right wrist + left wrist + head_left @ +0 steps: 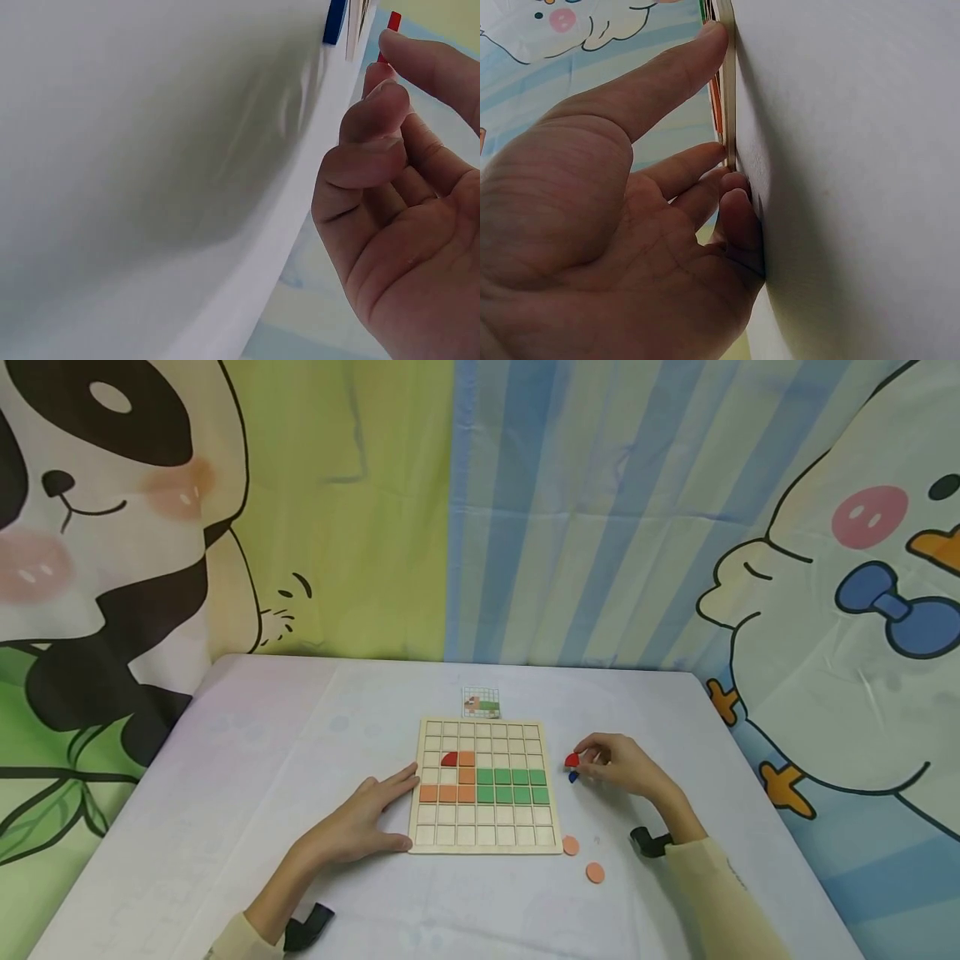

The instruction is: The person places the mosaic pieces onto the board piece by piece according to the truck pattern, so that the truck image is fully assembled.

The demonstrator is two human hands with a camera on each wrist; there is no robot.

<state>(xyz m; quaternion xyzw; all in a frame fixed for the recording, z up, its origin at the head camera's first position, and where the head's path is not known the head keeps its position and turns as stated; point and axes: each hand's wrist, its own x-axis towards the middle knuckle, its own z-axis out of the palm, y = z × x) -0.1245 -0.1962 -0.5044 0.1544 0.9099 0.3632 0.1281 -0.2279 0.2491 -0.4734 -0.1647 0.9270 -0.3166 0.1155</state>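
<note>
A wooden grid board [487, 836] lies on the table, with green squares [513, 786], orange squares [447, 793] and one red quarter-round piece [449, 760] set in its cells. Along the board's left edge rests my left hand [362, 820], fingers and thumb spread and touching the rim; the left wrist view shows the thumb [682, 71] against that edge. My right hand [618, 766] is right of the board and pinches a red piece [572, 760] between thumb and fingertips, above the table in the right wrist view. Just below it a blue piece [573, 777] is on the table.
Two orange round pieces [595, 872] lie near the board's lower right corner. A small picture card [481, 702] with a grid pattern sits behind the board. Printed curtains [585, 510] hang behind the white table [360, 702].
</note>
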